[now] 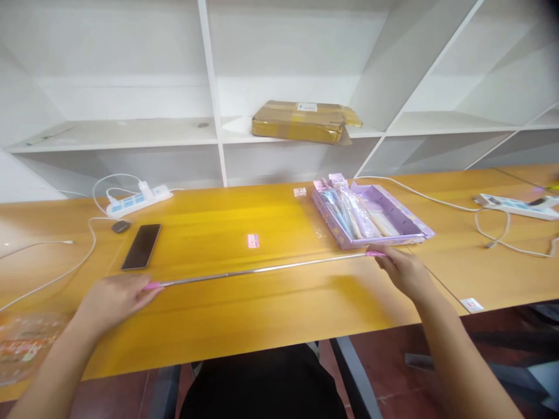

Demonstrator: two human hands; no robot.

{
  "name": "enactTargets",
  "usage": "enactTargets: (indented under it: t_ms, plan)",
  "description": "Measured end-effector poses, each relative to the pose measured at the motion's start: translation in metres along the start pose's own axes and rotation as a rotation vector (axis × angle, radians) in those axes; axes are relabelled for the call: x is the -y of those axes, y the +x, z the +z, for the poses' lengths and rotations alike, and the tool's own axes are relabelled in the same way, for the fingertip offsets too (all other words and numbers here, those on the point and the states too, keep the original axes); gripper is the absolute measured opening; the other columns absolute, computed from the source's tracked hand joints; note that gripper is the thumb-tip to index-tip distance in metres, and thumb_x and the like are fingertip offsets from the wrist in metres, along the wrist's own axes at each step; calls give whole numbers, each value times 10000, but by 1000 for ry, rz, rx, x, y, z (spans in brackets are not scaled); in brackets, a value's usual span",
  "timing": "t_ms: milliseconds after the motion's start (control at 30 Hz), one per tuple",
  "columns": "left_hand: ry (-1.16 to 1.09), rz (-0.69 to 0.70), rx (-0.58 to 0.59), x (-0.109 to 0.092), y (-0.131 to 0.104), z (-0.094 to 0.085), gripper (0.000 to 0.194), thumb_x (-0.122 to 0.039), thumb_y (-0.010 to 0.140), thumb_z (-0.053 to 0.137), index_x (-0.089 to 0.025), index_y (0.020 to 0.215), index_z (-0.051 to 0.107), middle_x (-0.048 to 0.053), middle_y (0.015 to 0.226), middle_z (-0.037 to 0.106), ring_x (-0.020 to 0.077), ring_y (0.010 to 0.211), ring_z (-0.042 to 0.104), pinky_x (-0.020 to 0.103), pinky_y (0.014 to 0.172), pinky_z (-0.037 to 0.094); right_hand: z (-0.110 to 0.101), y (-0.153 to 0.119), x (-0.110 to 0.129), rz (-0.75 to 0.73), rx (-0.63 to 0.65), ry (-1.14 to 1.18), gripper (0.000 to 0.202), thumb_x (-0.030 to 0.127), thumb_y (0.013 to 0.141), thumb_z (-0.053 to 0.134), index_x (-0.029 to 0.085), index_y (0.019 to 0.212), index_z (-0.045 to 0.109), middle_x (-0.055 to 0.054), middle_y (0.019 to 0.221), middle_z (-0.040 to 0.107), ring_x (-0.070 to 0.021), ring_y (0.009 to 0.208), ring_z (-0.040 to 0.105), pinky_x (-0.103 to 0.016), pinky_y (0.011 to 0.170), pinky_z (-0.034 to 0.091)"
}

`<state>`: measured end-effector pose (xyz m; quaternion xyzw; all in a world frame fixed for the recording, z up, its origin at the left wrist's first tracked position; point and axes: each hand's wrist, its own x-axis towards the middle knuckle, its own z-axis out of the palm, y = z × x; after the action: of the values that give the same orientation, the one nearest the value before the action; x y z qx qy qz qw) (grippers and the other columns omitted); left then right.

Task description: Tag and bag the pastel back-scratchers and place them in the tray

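Observation:
A long thin silver rod (262,269) with pink ends stretches between my hands above the yellow table (209,326). My left hand (120,297) is closed on its left pink end, near a black phone (142,247). The fingers of my right hand (399,267) pinch the other pink end, just in front of a purple tray (404,218). Inside the tray lie several items in clear wrappers (353,212). A small pink card (253,241) lies on the table behind the rod.
Power strips with white cables stand at the back left (140,201) and far right (519,206). A taped cardboard box (301,121) rests on the white shelf (152,132). Clear plastic packaging (28,346) lies at the left front. A small switch plate (471,305) sits at the right edge.

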<state>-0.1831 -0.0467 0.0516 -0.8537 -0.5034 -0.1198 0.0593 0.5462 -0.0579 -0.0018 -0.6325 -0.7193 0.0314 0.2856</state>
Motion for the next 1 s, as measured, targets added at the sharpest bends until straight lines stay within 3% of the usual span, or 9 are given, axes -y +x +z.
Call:
enactTargets:
  t_ms: [67,167,333,633,833,1000]
  plan:
    - [42,62,9,-12,-11,6,565,-645,1057,456,-247,684,604,-4,618,678,186,560,628,300,560,364,-3,-32,-15,75,19,4,329,462,1023,493,249,1074,738,-63,787,739,-227,655,690,-348,691,547]
    - [26,95,22,-27,-10,20,559,-618,1078,454,-243,700,619,6,632,699,185,567,649,301,549,360,-1,-62,-20,146,63,9,298,461,1016,499,262,1089,709,-57,741,719,-231,616,683,-350,656,526]
    - [-94,75,100,-31,5,26,531,-647,1072,492,-233,788,662,20,723,741,192,648,706,286,599,425,-3,-71,-19,237,81,38,337,473,1037,463,261,1158,696,-49,735,710,-234,617,688,-354,669,532]
    - [-245,28,164,-35,18,19,467,-595,1109,438,-253,1077,753,51,1063,802,237,987,772,347,892,586,14,-39,-14,252,95,16,319,434,970,488,220,1075,700,-101,843,782,-277,726,741,-378,685,551]
    - [-210,14,201,-31,38,21,518,-580,1132,359,-249,1135,758,58,1120,815,245,1024,781,356,918,595,28,-2,2,398,27,214,422,590,966,561,218,1157,622,-61,771,746,-271,674,734,-398,701,555]
    - [-185,56,118,-34,75,14,543,-572,1135,354,-237,1158,781,74,1175,820,259,1060,782,368,952,596,24,50,17,547,-255,97,336,505,877,603,220,1056,612,-74,809,737,-274,719,703,-379,679,502]
